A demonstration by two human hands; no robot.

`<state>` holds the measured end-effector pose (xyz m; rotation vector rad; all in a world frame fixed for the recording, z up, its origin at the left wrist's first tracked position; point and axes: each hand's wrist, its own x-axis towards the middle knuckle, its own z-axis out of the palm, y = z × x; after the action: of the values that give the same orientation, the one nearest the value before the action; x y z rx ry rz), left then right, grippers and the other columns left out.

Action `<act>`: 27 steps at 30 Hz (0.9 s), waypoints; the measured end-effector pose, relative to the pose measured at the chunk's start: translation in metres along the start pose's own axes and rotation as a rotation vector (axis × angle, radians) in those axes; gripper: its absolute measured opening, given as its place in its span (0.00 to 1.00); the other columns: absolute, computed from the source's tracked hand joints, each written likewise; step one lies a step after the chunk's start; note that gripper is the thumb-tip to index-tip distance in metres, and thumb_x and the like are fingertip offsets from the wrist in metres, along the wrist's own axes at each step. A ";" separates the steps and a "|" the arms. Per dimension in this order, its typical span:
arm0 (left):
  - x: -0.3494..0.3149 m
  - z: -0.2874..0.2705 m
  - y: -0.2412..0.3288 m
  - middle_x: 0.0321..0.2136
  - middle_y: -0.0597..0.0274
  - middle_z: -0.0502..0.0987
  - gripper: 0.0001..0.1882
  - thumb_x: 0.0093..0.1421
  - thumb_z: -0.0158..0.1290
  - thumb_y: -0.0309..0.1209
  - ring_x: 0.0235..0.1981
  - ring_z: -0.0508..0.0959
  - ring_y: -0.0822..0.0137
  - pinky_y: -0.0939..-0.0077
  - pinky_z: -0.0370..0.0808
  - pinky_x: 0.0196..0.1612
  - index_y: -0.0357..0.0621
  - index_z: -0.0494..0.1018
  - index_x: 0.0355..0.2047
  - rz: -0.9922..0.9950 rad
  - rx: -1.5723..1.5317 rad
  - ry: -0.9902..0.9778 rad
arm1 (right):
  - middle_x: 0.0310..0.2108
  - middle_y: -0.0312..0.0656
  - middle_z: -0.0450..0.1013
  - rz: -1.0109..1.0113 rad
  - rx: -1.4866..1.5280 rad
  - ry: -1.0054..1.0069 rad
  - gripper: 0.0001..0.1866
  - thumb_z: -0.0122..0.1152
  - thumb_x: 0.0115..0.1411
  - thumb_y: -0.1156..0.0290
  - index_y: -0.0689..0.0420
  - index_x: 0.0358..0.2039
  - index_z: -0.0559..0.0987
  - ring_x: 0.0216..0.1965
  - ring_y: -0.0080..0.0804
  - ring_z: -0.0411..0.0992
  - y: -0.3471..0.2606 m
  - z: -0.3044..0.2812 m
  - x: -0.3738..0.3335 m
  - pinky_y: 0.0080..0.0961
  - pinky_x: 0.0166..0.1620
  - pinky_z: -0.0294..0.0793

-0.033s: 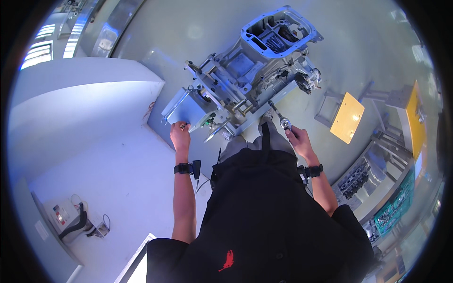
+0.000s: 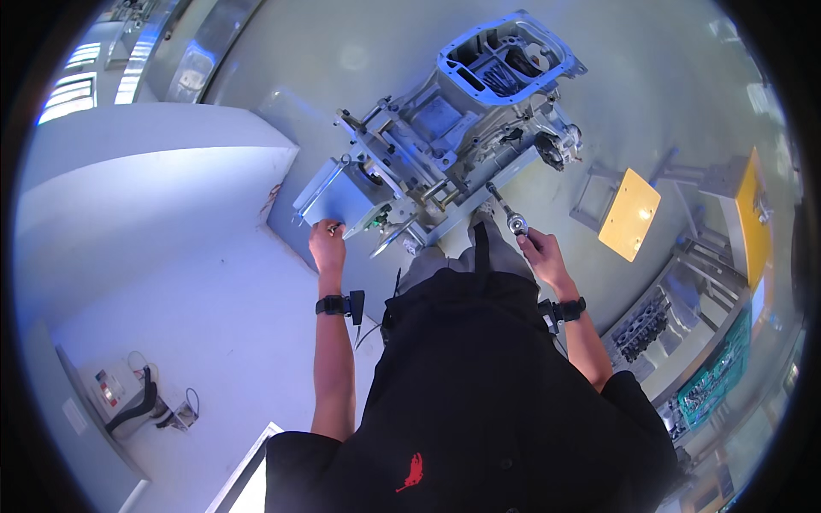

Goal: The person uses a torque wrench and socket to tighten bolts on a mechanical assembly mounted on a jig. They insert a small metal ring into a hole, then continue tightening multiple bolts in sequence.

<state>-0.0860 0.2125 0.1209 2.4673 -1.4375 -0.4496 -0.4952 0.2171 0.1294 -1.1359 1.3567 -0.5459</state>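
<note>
My right hand [image 2: 545,256] is closed around the handle end of a ratchet wrench [image 2: 516,224]. Its long extension points up and left toward the lower edge of an engine block [image 2: 440,120] mounted on a metal stand. On the block, a light-coloured rim frames an open cavity with dark parts inside. My left hand [image 2: 326,248] is closed at the near left corner of a grey metal box [image 2: 342,198] on the stand. Something small and metallic shows between its fingers, too small to name. A handwheel [image 2: 393,239] sits right of that hand.
A white wall-like panel [image 2: 171,197] stands on the left. To the right are a yellow-topped stool [image 2: 630,214], a yellow board [image 2: 748,218], a bench with a cylinder head-like part [image 2: 646,327] and a green tray [image 2: 718,368] of metal parts. Lower left stands a boxy machine [image 2: 111,389].
</note>
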 end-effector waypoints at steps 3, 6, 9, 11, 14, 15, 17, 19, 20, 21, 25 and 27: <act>-0.004 0.004 -0.003 0.29 0.56 0.74 0.07 0.47 0.56 0.26 0.29 0.75 0.58 0.67 0.71 0.33 0.41 0.73 0.29 0.009 -0.029 0.029 | 0.11 0.32 0.53 -0.049 -0.013 -0.016 0.17 0.52 0.59 0.62 0.63 0.21 0.68 0.16 0.17 0.49 -0.001 0.000 0.001 0.21 0.19 0.49; -0.008 0.007 -0.002 0.28 0.57 0.75 0.09 0.48 0.55 0.25 0.29 0.76 0.59 0.67 0.72 0.33 0.42 0.72 0.31 0.012 -0.046 0.072 | 0.10 0.33 0.52 -0.144 -0.060 -0.034 0.16 0.53 0.58 0.64 0.64 0.20 0.68 0.16 0.17 0.48 -0.004 0.000 0.000 0.22 0.18 0.49; -0.014 0.008 0.002 0.29 0.57 0.75 0.10 0.48 0.55 0.24 0.30 0.77 0.60 0.68 0.73 0.33 0.42 0.71 0.33 0.029 -0.120 0.102 | 0.10 0.34 0.52 -0.212 -0.094 -0.043 0.15 0.53 0.58 0.66 0.64 0.20 0.68 0.15 0.18 0.48 -0.016 0.001 0.000 0.22 0.18 0.49; -0.017 0.010 -0.001 0.30 0.57 0.75 0.10 0.48 0.55 0.24 0.30 0.77 0.61 0.69 0.73 0.33 0.42 0.71 0.33 0.046 -0.140 0.126 | 0.10 0.34 0.52 -0.225 -0.108 -0.050 0.15 0.53 0.58 0.66 0.64 0.19 0.67 0.15 0.18 0.48 -0.020 0.002 0.001 0.22 0.18 0.49; -0.016 0.010 -0.004 0.32 0.57 0.76 0.10 0.49 0.54 0.25 0.30 0.78 0.62 0.72 0.73 0.34 0.41 0.72 0.34 0.104 -0.176 0.149 | 0.10 0.34 0.52 -0.176 -0.101 -0.063 0.14 0.53 0.57 0.67 0.64 0.20 0.68 0.16 0.18 0.48 -0.022 0.005 -0.001 0.22 0.18 0.48; -0.016 0.010 -0.005 0.32 0.57 0.76 0.10 0.49 0.55 0.27 0.30 0.78 0.62 0.72 0.73 0.35 0.41 0.73 0.34 0.150 -0.195 0.147 | 0.10 0.34 0.52 -0.155 -0.084 -0.059 0.14 0.53 0.57 0.67 0.64 0.20 0.69 0.16 0.18 0.48 -0.025 0.007 -0.005 0.22 0.18 0.48; -0.015 0.009 -0.004 0.34 0.57 0.76 0.10 0.50 0.54 0.27 0.30 0.78 0.63 0.73 0.73 0.36 0.41 0.74 0.34 0.147 -0.198 0.133 | 0.10 0.34 0.52 -0.141 -0.084 -0.049 0.14 0.53 0.57 0.67 0.64 0.22 0.70 0.16 0.17 0.47 -0.028 0.010 -0.006 0.22 0.19 0.47; -0.014 0.008 -0.006 0.35 0.57 0.76 0.09 0.51 0.54 0.27 0.30 0.78 0.63 0.73 0.73 0.36 0.41 0.75 0.34 0.147 -0.203 0.119 | 0.10 0.34 0.52 -0.134 -0.099 -0.058 0.14 0.53 0.57 0.66 0.64 0.21 0.70 0.16 0.18 0.47 -0.023 0.012 -0.007 0.23 0.18 0.47; -0.014 0.008 -0.007 0.35 0.57 0.76 0.09 0.51 0.53 0.27 0.30 0.78 0.63 0.73 0.73 0.36 0.41 0.75 0.34 0.162 -0.197 0.120 | 0.10 0.35 0.51 -0.126 -0.112 -0.060 0.14 0.53 0.57 0.66 0.64 0.21 0.70 0.16 0.18 0.47 -0.021 0.013 -0.007 0.23 0.18 0.47; -0.014 0.008 -0.008 0.36 0.58 0.76 0.09 0.51 0.53 0.27 0.31 0.78 0.63 0.73 0.73 0.37 0.41 0.76 0.33 0.177 -0.191 0.121 | 0.10 0.35 0.51 -0.127 -0.114 -0.063 0.14 0.53 0.57 0.66 0.64 0.21 0.70 0.16 0.18 0.47 -0.019 0.014 -0.006 0.23 0.18 0.47; -0.014 0.011 -0.009 0.35 0.58 0.76 0.08 0.51 0.54 0.28 0.31 0.78 0.63 0.73 0.73 0.38 0.40 0.76 0.31 0.150 -0.229 0.125 | 0.10 0.36 0.51 -0.148 -0.143 -0.073 0.15 0.53 0.57 0.66 0.64 0.20 0.68 0.15 0.19 0.47 -0.021 0.017 -0.007 0.24 0.18 0.48; -0.014 0.014 -0.014 0.34 0.58 0.77 0.08 0.50 0.54 0.27 0.32 0.78 0.63 0.74 0.73 0.37 0.40 0.76 0.31 0.266 -0.170 0.242 | 0.10 0.37 0.52 -0.153 -0.157 -0.076 0.16 0.53 0.57 0.65 0.64 0.20 0.68 0.15 0.19 0.47 -0.021 0.019 -0.007 0.24 0.18 0.48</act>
<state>-0.0870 0.2308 0.1052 2.0793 -1.5263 -0.1998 -0.4725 0.2205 0.1482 -1.3838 1.2709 -0.5068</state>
